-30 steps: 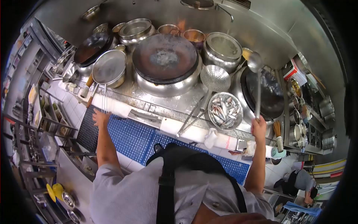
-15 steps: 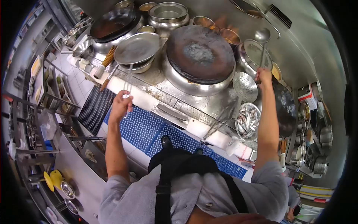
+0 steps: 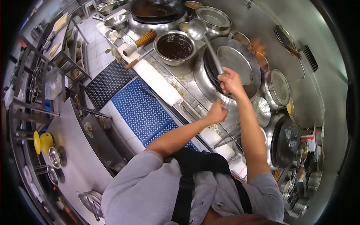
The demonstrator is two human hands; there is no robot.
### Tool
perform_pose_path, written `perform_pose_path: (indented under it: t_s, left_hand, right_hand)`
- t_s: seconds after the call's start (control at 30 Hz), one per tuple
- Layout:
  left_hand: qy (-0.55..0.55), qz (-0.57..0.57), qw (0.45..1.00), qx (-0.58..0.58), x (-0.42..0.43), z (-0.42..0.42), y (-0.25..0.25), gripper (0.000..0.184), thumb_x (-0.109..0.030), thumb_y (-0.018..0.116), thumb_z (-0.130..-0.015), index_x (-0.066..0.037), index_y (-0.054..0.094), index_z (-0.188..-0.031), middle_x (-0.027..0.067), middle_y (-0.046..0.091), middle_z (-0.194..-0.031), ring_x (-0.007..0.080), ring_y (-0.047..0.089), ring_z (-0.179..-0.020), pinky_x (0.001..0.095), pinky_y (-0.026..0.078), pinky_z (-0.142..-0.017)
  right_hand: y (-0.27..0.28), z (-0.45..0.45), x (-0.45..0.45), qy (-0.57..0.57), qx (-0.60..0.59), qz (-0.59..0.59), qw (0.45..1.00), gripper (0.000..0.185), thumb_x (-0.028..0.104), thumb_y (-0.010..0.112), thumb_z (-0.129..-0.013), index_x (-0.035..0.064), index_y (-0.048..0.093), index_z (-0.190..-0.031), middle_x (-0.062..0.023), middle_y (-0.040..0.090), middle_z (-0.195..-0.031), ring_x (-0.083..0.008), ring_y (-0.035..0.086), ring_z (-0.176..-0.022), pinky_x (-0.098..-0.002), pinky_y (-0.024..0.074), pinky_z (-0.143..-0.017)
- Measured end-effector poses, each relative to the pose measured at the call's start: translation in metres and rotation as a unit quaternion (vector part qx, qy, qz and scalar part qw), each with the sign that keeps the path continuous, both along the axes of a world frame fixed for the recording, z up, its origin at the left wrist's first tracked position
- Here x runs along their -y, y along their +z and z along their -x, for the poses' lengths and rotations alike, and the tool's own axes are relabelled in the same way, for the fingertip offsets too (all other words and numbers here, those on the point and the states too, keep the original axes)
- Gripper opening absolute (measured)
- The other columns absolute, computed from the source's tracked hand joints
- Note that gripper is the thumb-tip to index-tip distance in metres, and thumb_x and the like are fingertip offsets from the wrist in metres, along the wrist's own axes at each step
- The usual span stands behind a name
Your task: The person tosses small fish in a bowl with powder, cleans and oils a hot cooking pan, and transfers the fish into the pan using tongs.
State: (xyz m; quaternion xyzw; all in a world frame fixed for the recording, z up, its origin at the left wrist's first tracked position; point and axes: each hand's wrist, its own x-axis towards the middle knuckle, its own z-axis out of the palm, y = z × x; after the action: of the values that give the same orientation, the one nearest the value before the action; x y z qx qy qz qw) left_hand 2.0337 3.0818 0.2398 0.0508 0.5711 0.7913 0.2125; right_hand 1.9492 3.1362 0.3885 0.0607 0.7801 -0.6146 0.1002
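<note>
My right hand (image 3: 232, 84) is closed round the handle of a long steel ladle (image 3: 197, 29). The ladle's bowl points up and left, close to a steel bowl (image 3: 177, 62) of dark liquid. Lower down, my left hand (image 3: 218, 111) grips the thin wire-like handle of a wide, shallow round metal pan (image 3: 240, 62). That pan lies over the dark round top of the middle burner (image 3: 200, 77); whether it rests there or hovers I cannot tell. Just right of my right forearm is a perforated skimmer (image 3: 261, 111).
A bamboo brush (image 3: 146, 37) and a wooden-handled tool (image 3: 132, 64) lie along the counter's front edge. Behind stands a second wok (image 3: 157, 9). Lidded pots (image 3: 277, 88) and a dark wok (image 3: 287, 140) are at the right. Blue mats (image 3: 140, 108) cover the floor.
My left hand has carried the shallow pan right, off the bowl and over the middle burner, uncovering the dark liquid. My right hand has swung the ladle left. The view has turned.
</note>
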Motion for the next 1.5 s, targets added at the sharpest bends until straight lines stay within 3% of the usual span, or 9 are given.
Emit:
perform_pose_path:
  t_s: [0.1,0.23,0.53,0.73,0.9,1.03,1.13,1.23,1.5]
  left_hand:
    - [-0.028,0.099,0.993,0.052,-0.01,-0.005,0.032,0.04,-0.007,0.069,-0.086,0.0,0.045,-0.117,0.0187,0.064,-0.084,0.0228,0.066,-0.07,0.038,0.056,-0.057]
    - [0.201,0.16,0.822,-0.509,-0.042,0.009,-0.032,0.048,-0.02,0.069,-0.082,-0.004,0.052,-0.124,0.0141,0.071,-0.096,0.0298,0.068,-0.065,0.035,0.055,-0.059]
    - [-0.202,0.15,0.967,-0.046,0.003,-0.011,-0.001,0.05,-0.032,0.071,-0.085,0.0,0.058,-0.121,0.013,0.069,-0.083,0.02,0.067,-0.067,0.034,0.056,-0.062]
    - [-0.317,0.126,0.93,-0.136,0.1,-0.063,0.028,0.035,-0.019,0.055,-0.097,-0.002,0.055,-0.127,0.0086,0.066,-0.09,0.0146,0.064,-0.08,0.0289,0.054,-0.068]
    - [-0.229,0.151,0.96,0.053,0.19,-0.115,0.027,0.027,-0.018,0.05,-0.101,-0.002,0.058,-0.122,0.0062,0.068,-0.088,0.0143,0.066,-0.077,0.0261,0.054,-0.067]
    - [-0.037,0.446,0.894,0.006,0.264,-0.172,-0.122,0.03,-0.027,0.058,-0.093,0.0,0.068,-0.103,0.0171,0.07,-0.088,0.0293,0.07,-0.08,0.0381,0.056,-0.07]
    - [-0.199,0.672,0.71,-0.074,0.33,-0.245,-0.252,0.029,-0.026,0.059,-0.082,-0.001,0.072,-0.089,0.0253,0.07,-0.09,0.0432,0.068,-0.08,0.0476,0.055,-0.075]
    - [0.086,0.266,0.776,0.566,0.352,-0.36,-0.287,0.03,-0.034,0.049,-0.099,-0.009,0.064,-0.104,0.0114,0.068,-0.097,0.0267,0.067,-0.086,0.0492,0.054,-0.072]
    - [0.135,0.201,0.796,0.555,0.331,-0.491,-0.293,0.022,-0.024,0.053,-0.095,-0.006,0.059,-0.106,0.0109,0.065,-0.094,0.027,0.065,-0.08,0.0441,0.053,-0.07]
  right_hand:
    - [-0.036,0.023,0.028,0.067,-0.022,-0.083,0.994,0.057,0.006,0.063,-0.083,-0.0017,0.05,-0.138,-0.0074,0.061,-0.073,-0.0136,0.055,-0.048,-0.0318,0.0425,-0.038]
    - [-0.071,0.044,0.048,0.078,-0.082,-0.245,0.963,0.06,0.007,0.062,-0.081,-0.0032,0.05,-0.138,-0.0147,0.067,-0.08,-0.02,0.062,-0.052,-0.0363,0.0487,-0.046]
    - [-0.052,0.037,0.061,0.064,0.133,0.146,0.978,0.015,0.004,0.057,-0.089,-0.0055,0.058,-0.1,-0.0079,0.057,-0.07,-0.0132,0.051,-0.05,-0.0277,0.0392,-0.04]
    - [-0.057,0.036,0.043,0.041,0.231,0.375,0.897,0.01,0.007,0.058,-0.091,-0.0017,0.054,-0.089,-0.0093,0.058,-0.076,-0.0118,0.049,-0.054,-0.0257,0.0381,-0.042]
    - [-0.041,0.027,0.017,0.06,0.233,0.465,0.852,0.012,0.008,0.057,-0.091,-0.0032,0.052,-0.094,-0.0072,0.056,-0.078,-0.0087,0.048,-0.055,-0.0231,0.0371,-0.043]
    - [-0.017,0.006,-0.02,0.091,0.213,0.532,0.814,0.017,0.008,0.057,-0.091,-0.0041,0.051,-0.101,-0.0057,0.055,-0.082,-0.0062,0.048,-0.057,-0.021,0.0362,-0.043]
    - [0.01,-0.026,-0.057,0.088,0.177,0.535,0.821,0.019,0.01,0.057,-0.091,-0.004,0.051,-0.102,-0.0056,0.054,-0.082,-0.0067,0.048,-0.057,-0.0209,0.037,-0.042]
    - [0.02,-0.052,-0.104,0.032,0.147,0.477,0.866,0.021,0.011,0.055,-0.094,-0.0049,0.051,-0.107,-0.0073,0.057,-0.084,-0.0067,0.047,-0.054,-0.0212,0.0364,-0.039]
    - [-0.009,-0.096,-0.219,0.029,0.049,0.015,0.998,0.021,0.004,0.059,-0.086,-0.0032,0.056,-0.106,-0.0052,0.057,-0.072,-0.0096,0.05,-0.045,-0.0256,0.037,-0.035]
